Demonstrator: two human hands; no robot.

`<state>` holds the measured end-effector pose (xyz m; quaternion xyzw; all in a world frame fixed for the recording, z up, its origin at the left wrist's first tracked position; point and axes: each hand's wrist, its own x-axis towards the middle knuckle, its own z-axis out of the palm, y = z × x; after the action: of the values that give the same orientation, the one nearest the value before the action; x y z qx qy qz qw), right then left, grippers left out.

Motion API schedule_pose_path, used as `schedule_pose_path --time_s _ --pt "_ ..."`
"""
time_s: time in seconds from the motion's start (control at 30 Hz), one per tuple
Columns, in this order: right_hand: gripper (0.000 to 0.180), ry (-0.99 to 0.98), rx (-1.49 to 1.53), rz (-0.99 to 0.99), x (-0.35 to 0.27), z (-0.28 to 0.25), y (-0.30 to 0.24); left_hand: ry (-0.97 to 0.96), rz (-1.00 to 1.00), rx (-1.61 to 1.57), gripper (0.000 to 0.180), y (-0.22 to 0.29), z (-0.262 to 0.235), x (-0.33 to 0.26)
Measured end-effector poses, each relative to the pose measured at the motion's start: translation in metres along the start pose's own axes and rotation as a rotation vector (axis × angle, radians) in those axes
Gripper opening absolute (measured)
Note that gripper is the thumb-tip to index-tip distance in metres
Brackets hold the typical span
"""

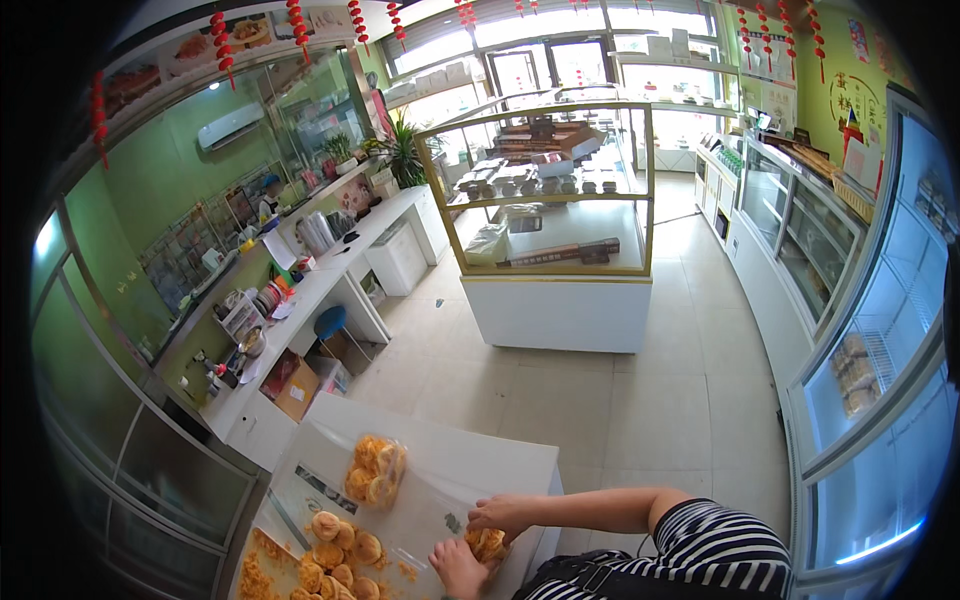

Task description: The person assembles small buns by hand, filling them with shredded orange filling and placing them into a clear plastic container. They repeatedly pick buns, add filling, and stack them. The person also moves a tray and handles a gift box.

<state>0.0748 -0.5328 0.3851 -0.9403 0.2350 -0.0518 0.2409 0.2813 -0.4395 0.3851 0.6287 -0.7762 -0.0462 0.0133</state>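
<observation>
A clear plastic pack of golden pastries (488, 543) rests near the right end of the white table (515, 465), close to my body. My right hand (503, 514) curls over its far side, fingers closed on it. From the near left, my left hand (460, 568) grips the same pack with bent fingers, and its fingertips are partly hidden. A second clear pack of pastries (375, 470) lies farther left on the table. Several loose round pastries (340, 552) are heaped left of my left hand, with orange-yellow crumbs (260, 570) beside them.
A glass display case (560, 310) stands on the tiled floor (700, 420) ahead. Along the left runs a white counter (340, 275) with a blue stool (330, 322) and a cardboard box (298, 390). Glass-door fridges (870, 340) line the right side.
</observation>
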Motion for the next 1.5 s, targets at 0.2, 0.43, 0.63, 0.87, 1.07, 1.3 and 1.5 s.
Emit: schedule_pose_path --time_s 0.2,0.43,0.63,0.87,1.07,1.3,1.5 --pt "0.061 0.354 0.346 0.152 -0.036 0.019 0.003 0.253 -0.188 -0.220 0.068 -0.075 0.003 -0.025" --pt "0.053 0.267 0.636 0.519 -0.041 0.046 -0.013 0.353 -0.481 -0.820 0.049 -0.142 0.084 -0.045" --pt "0.054 0.300 0.930 0.589 -0.039 0.055 -0.018 0.389 -0.514 -0.925 0.034 -0.158 0.129 -0.027" --pt "0.054 0.306 0.933 0.555 -0.047 0.056 -0.019 0.547 -0.429 -0.727 0.023 -0.148 0.142 -0.016" --pt "0.051 0.337 1.086 0.564 -0.053 0.059 -0.015 0.572 -0.419 -0.921 0.024 -0.083 0.065 -0.057" --pt "0.049 0.284 1.123 0.570 -0.051 0.061 -0.012 0.495 0.150 -0.228 0.053 -0.058 0.024 -0.095" --pt "0.048 0.269 1.158 0.551 -0.051 0.062 -0.009 0.419 0.136 -0.319 0.083 -0.027 0.024 -0.111"
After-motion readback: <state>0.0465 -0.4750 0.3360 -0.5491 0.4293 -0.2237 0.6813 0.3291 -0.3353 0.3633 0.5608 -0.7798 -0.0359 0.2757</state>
